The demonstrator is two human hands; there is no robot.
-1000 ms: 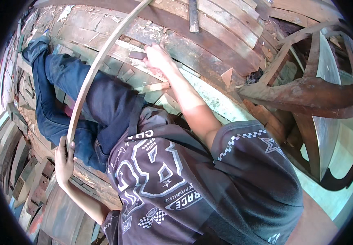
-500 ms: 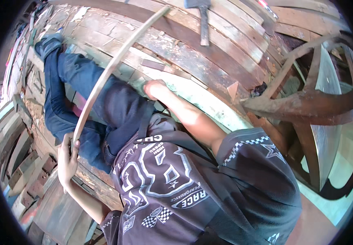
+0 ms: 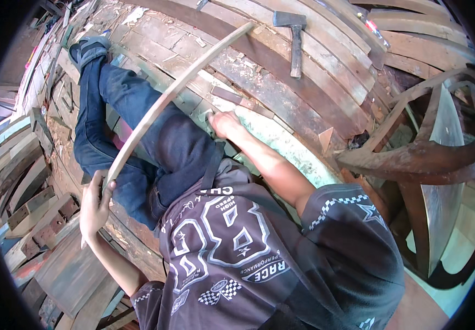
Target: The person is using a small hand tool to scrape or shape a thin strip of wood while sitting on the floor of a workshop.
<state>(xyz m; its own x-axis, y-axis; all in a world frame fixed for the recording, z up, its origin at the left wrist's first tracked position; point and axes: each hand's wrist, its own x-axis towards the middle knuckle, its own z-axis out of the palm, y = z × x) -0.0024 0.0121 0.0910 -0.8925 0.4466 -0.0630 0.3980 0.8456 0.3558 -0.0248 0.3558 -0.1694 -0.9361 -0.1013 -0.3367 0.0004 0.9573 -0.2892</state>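
Note:
A long, pale, slightly bowed wooden strip (image 3: 163,102) slants across my legs, its far end over the boards. My left hand (image 3: 95,208) grips its near end between thumb and fingers, beside my thigh. By my other knee, my right hand (image 3: 224,124) is closed, its fingers curled down at the pale green surface (image 3: 281,140). What those fingers hold, if anything, is hidden. A small brown wooden block (image 3: 229,96) lies just beyond that hand. Farther off, a hatchet (image 3: 296,47) with a dark handle rests on the planks.
Curved planks (image 3: 331,60) are laid side by side at the far right. A large brown wheel-like frame (image 3: 413,154) stands at the right. Stacked wood offcuts (image 3: 31,220) crowd the left side. Chips and scraps litter the boards (image 3: 160,38) beyond my legs.
The view has shifted, so the scene sits lower and farther right, with the hatchet now wholly in sight. My left hand keeps its grip on the strip; my right hand remains closed by the knee.

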